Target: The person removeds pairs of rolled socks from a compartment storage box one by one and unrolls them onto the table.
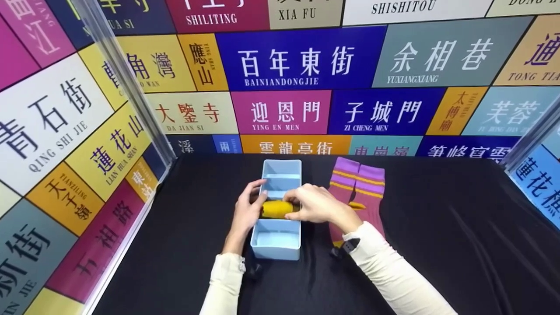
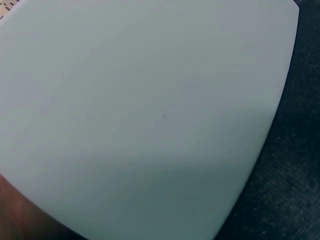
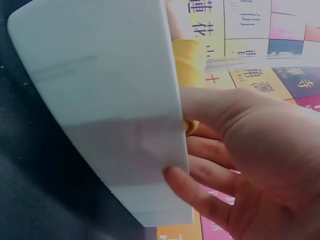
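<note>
A pale blue divided box (image 1: 275, 253) stands on the black cloth, its long side running away from me. A rolled yellow sock (image 1: 274, 209) lies across its middle compartment. My right hand (image 1: 294, 204) reaches over the right wall and grips the roll from above. My left hand (image 1: 259, 202) lies against the left wall, its fingers curled over the rim onto the roll's end. The right wrist view shows the box's outer wall (image 3: 110, 100), my fingers (image 3: 200, 190) against it and the yellow sock (image 3: 190, 57) beyond. The left wrist view is filled by the box wall (image 2: 150, 115).
A flat pair of purple and pink striped socks (image 1: 363, 188) lies just right of the box, partly under my right forearm. Black cloth (image 1: 437, 227) covers the table. Panels with printed street names wall it in at the back, left and right.
</note>
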A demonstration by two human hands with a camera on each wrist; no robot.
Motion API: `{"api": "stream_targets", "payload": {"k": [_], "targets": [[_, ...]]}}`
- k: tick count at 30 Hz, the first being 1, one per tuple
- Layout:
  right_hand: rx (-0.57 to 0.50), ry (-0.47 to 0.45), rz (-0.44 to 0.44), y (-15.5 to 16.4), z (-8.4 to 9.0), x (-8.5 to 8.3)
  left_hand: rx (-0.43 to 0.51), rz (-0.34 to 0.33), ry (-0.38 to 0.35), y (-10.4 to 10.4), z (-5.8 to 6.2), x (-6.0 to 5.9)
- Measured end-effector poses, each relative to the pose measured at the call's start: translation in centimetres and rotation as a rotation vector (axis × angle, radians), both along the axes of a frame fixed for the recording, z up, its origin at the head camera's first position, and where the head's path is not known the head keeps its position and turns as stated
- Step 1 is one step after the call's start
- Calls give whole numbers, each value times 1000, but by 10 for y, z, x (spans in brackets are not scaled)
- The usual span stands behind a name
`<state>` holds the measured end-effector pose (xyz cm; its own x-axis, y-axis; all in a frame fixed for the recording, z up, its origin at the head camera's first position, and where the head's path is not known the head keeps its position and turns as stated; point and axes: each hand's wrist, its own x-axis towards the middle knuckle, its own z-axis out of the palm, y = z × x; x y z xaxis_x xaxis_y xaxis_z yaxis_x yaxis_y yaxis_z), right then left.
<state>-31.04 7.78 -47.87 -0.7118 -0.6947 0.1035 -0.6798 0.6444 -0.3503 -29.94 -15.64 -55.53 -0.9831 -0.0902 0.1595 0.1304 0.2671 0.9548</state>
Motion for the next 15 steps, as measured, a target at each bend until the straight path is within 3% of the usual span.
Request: {"api": "stream_targets", "payload": {"k": [8, 15], "targets": [[-203, -6, -18, 7, -3, 4, -28, 8, 27, 0, 2, 0], [-408, -50, 34, 16, 5, 7, -26, 7, 49, 0, -1, -1]]}}
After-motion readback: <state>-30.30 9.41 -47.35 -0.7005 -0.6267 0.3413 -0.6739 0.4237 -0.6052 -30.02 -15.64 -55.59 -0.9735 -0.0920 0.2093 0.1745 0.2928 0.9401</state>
